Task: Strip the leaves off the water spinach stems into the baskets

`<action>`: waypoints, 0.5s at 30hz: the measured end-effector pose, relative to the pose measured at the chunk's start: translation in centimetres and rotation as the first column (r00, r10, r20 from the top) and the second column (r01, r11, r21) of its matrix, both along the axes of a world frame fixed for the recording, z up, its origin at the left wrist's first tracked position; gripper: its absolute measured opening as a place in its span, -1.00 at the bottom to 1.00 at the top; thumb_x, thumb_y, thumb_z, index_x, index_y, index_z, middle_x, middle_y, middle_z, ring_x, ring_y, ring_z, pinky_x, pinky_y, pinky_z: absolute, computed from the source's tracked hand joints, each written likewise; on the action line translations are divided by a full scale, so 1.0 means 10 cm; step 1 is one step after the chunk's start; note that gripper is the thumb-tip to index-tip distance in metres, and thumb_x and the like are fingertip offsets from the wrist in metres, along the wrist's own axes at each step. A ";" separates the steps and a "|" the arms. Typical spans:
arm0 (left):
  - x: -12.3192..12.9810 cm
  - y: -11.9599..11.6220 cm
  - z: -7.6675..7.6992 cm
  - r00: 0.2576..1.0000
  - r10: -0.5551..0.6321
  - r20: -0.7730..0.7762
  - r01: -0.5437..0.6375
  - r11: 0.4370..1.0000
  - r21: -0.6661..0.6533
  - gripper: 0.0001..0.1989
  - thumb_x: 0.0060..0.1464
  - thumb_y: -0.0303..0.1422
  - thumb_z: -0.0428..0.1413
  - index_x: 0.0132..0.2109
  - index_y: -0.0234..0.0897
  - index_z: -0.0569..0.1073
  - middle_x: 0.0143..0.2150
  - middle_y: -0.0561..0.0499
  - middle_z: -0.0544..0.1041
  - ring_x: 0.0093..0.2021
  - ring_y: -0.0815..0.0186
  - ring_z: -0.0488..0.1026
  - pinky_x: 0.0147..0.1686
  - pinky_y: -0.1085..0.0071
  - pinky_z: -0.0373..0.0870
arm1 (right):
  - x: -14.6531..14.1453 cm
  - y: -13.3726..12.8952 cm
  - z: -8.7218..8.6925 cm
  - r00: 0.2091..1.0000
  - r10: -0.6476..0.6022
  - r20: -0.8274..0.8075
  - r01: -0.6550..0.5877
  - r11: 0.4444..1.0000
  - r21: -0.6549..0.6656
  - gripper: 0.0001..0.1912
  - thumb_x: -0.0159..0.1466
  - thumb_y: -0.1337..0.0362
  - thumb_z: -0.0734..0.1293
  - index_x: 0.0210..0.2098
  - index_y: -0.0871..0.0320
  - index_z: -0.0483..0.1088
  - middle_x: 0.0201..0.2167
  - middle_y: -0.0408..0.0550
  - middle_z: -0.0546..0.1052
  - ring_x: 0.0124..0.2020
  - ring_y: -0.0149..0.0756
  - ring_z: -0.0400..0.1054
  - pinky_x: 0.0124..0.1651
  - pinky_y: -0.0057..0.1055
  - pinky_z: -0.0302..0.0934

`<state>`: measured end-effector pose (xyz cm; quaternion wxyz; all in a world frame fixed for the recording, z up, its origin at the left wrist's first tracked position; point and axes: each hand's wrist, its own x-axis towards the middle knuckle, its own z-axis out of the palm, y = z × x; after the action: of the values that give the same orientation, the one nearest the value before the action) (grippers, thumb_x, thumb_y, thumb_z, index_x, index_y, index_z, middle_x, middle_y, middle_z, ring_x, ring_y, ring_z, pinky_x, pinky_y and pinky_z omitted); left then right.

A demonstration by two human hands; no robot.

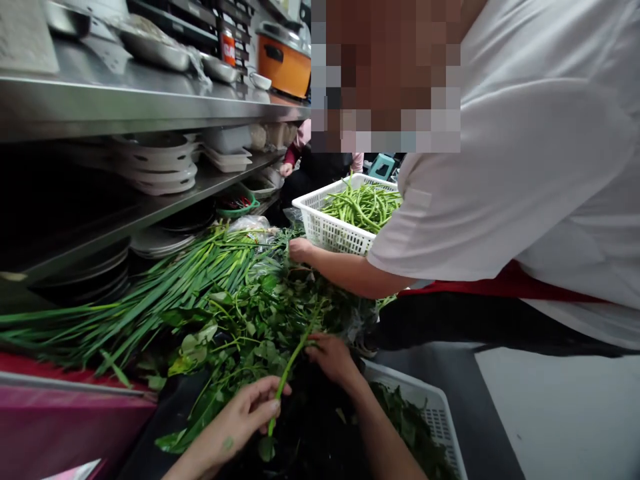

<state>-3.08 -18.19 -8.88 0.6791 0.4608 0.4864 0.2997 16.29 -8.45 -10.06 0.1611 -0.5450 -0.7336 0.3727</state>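
Observation:
My left hand point(256, 408) pinches a long green leafy-vegetable stem point(291, 363) near its lower end, where a small leaf hangs. The stem slants up and to the right. My right hand point(331, 358) is closed beside the stem's upper part, its fingertips close together; what they pinch is too small to make out. Just beyond both hands lies a heap of leafy greens point(265, 317). Under my right forearm stands a white basket point(440, 413) with loose green leaves, partly hidden by the arm.
A co-worker in a white shirt point(520, 147) reaches over the greens from the right. Long green stalks point(170, 300) spread to the left. Behind stands a white basket point(335, 230) of green beans. Steel shelves point(150, 107) with dishes line the left. Another person point(320, 160) sits farther back.

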 end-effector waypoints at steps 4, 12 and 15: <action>0.04 -0.01 0.01 1.000 0.000 0.029 0.000 1.000 0.013 -0.40 -0.16 0.15 0.05 -0.17 -0.28 0.39 -0.45 0.10 0.24 -0.40 0.35 0.21 -0.41 0.44 0.20 | 0.02 -0.22 0.13 0.970 0.022 -0.243 -0.046 0.995 -0.093 -0.63 -0.01 0.35 0.37 -0.16 0.11 0.46 0.05 0.01 0.40 0.02 -0.13 0.30 0.00 -0.24 0.17; 0.03 -0.07 -0.01 0.999 -0.010 -0.044 0.012 0.999 0.039 -0.52 -0.10 0.03 0.04 -0.17 -0.27 0.39 -0.42 0.07 0.29 -0.35 0.30 0.23 -0.34 0.43 0.21 | -0.06 -0.46 0.22 0.805 -0.203 -0.557 0.041 0.956 -0.289 -0.65 0.04 0.06 0.38 -0.27 0.15 0.45 -0.36 -0.08 0.49 -0.29 -0.27 0.35 -0.18 -0.36 0.20; 0.08 -0.10 0.07 0.997 -0.058 -0.041 0.061 0.996 0.068 -0.56 -0.09 -0.04 0.03 -0.19 -0.30 0.40 -0.43 0.08 0.28 -0.39 0.34 0.19 -0.39 0.44 0.16 | -0.05 -0.56 0.27 0.813 -0.186 -0.551 -0.017 0.939 -0.343 -0.60 0.05 -0.04 0.36 -0.35 0.18 0.46 -0.41 -0.08 0.47 -0.34 -0.30 0.31 -0.21 -0.37 0.18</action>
<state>-2.29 -19.19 -8.20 0.6618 0.5042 0.4747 0.2870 15.78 -14.04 -7.36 0.2978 -0.4584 -0.5515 0.6301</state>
